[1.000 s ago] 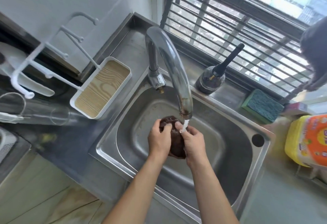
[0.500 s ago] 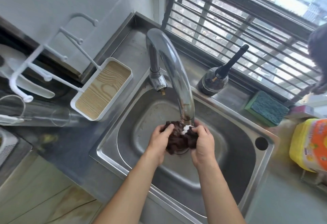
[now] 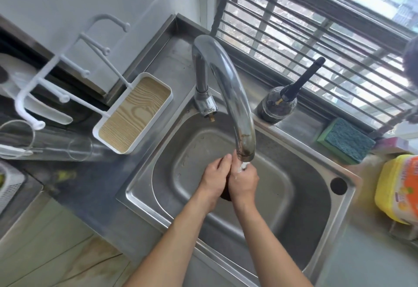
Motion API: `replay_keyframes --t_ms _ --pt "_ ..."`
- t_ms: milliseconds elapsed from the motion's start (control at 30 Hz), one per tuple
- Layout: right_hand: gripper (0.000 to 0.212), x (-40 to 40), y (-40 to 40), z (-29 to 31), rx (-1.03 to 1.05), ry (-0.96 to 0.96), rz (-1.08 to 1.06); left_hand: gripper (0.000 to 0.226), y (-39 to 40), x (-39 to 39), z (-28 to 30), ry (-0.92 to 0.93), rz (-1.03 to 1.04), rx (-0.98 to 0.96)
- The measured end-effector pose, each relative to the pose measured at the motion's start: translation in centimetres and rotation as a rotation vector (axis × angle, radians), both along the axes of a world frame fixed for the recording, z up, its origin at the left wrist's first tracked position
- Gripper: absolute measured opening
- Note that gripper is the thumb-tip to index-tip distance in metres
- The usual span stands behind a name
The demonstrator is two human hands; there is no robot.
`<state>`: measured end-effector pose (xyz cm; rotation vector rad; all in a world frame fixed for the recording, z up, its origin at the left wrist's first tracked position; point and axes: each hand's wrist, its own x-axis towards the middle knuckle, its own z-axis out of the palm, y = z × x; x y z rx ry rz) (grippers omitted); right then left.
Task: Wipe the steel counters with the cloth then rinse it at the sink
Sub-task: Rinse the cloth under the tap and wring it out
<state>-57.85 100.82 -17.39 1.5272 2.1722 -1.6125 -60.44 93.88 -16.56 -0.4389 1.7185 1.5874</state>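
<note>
Over the steel sink (image 3: 140,192), my left hand (image 3: 213,177) and my right hand (image 3: 243,181) press together round the dark brown cloth (image 3: 226,194). Only a small dark edge of the cloth shows below my palms; the rest is hidden between them. Water runs from the curved chrome tap (image 3: 230,92) onto my right hand's fingers, just under the spout. The steel counter (image 3: 176,60) runs behind and to the left of the basin.
A white tray with a wood-grain base (image 3: 133,112) stands left of the sink, a drying rack (image 3: 45,78) beside it. A dark bottle with a black spout (image 3: 280,105), a green-blue sponge (image 3: 346,140) and a yellow detergent bottle (image 3: 398,187) sit along the window side.
My hands have closed together over the cloth. It was spread and visible between them half a second ago; now it is almost wholly hidden.
</note>
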Motion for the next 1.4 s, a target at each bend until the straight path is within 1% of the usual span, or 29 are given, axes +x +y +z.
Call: replay_keyframes --t_ms 33,100,167,200,233,300,333,367,400,433,467,500,533,600,667,733,800,833,900,967,1000,1067,1100,1133,1200,1267,1300,1333,1400 --pt "0.046 -0.2 0.7 -0.4 -0.031 -0.049 -0.028 0.029 -0.2 -0.1 0.4 -0.023 -0.04 0.016" --pt "0.034 -0.9 2.3 -0.8 -0.233 -0.103 -0.205 0.024 -0.9 -0.2 0.4 -0.054 -0.122 0.02" --pt "0.025 -1.3 3.6 -1.0 -0.417 -0.113 -0.408 0.01 -1.6 -0.6 0.0 -0.078 -0.056 0.013" --pt "0.022 -1.1 3.8 -1.0 -0.455 -0.085 -0.449 0.011 -2.0 -0.7 -0.2 -0.083 -0.005 -0.025" --pt "0.02 -1.0 3.7 -0.9 -0.484 -0.037 -0.45 0.015 -2.2 -0.8 -0.3 -0.093 0.054 -0.067" --pt "0.019 -0.5 2.4 0.0 -0.516 0.065 -0.342 0.02 -2.1 -0.8 -0.8 -0.187 0.172 -0.054" --pt "0.021 -0.1 1.4 0.4 -0.538 0.106 -0.269 0.029 -1.9 -0.7 -1.0 -0.254 0.22 -0.01" --pt "0.026 0.4 0.3 0.5 -0.54 0.132 -0.192 0.045 -1.5 -0.4 -1.8 -0.296 0.25 0.024" --pt "0.036 0.9 -0.9 0.5 -0.481 0.144 -0.105 0.061 -1.1 -0.2 -2.4 -0.319 0.253 0.063" --pt "0.046 1.4 -1.9 0.4 -0.344 0.16 0.003 0.073 -0.8 0.1 -2.3 -0.327 0.242 0.073" --pt "0.054 1.8 -2.7 -0.1 -0.153 0.159 0.112 0.074 -0.6 0.4 -2.1 -0.313 0.254 0.061" --pt "0.056 1.9 -2.8 -0.7 0.014 0.139 0.165 0.066 -0.3 0.7 -1.4 -0.3 0.261 0.059" --pt "0.055 1.6 -2.4 -1.0 0.108 0.101 0.16 0.058 -0.2 1.0 -1.1 -0.278 0.252 0.071" --pt "0.05 0.6 -0.9 -1.6 0.125 -0.014 0.128 0.041 -0.1 1.9 -0.7 -0.189 0.189 0.069" --pt "0.047 -0.3 1.0 -2.7 -0.022 -0.184 0.06 0.033 -0.3 2.3 -0.4 -0.126 0.142 0.056" --pt "0.04 -0.7 2.4 -3.7 -0.278 -0.243 -0.131 0.03 -0.7 1.9 -0.6 -0.111 0.096 0.018" --pt "0.023 -0.5 3.1 -3.7 -0.493 -0.186 -0.336 0.025 -1.3 1.1 -1.4 -0.141 0.163 -0.028" --pt "0.019 -0.3 3.3 -3.3 -0.557 -0.133 -0.389 0.023 -1.7 0.6 -1.3 -0.174 0.212 -0.058" --pt "0.019 0.4 3.1 -2.2 -0.589 -0.012 -0.378 0.03 -2.2 -0.1 -1.9 -0.264 0.256 -0.088" --pt "0.022 1.4 1.5 -1.9 -0.514 0.081 -0.237 0.044 -2.0 -0.3 -1.9 -0.346 0.216 -0.049" --pt "0.029 1.9 0.2 -1.7 -0.443 0.095 -0.141 0.051 -1.5 -0.3 -1.7 -0.357 0.211 -0.039" --pt "0.046 2.9 -2.3 -1.8 -0.204 0.108 0.043 0.054 -0.5 0.0 -1.0 -0.321 0.181 -0.03" --pt "0.052 3.0 -2.8 -1.9 -0.061 0.114 0.082 0.053 -0.2 0.2 -0.8 -0.287 0.153 -0.026" --pt "0.053 2.6 -2.8 -1.6 0.055 0.114 0.062 0.051 0.0 0.5 -0.6 -0.263 0.121 -0.017" --pt "0.047 1.4 -1.5 -1.0 0.094 0.054 -0.034 0.046 0.3 1.2 -0.2 -0.259 0.105 0.052" --pt "0.047 -0.1 0.1 -1.4 0.052 -0.104 -0.056 0.039 0.3 1.5 0.2 -0.248 0.092 0.059" --pt "0.048 -0.7 0.8 -1.7 -0.013 -0.165 -0.066 0.038 0.2 1.3 0.1 -0.245 0.081 0.046" --pt "0.046 -1.2 1.4 -2.2 -0.124 -0.205 -0.114 0.038 0.1 1.1 0.2 -0.232 0.066 0.025" --pt "0.032 -1.6 2.4 -2.6 -0.41 -0.212 -0.285 0.036 -0.3 0.4 -0.2 -0.216 0.094 -0.028"
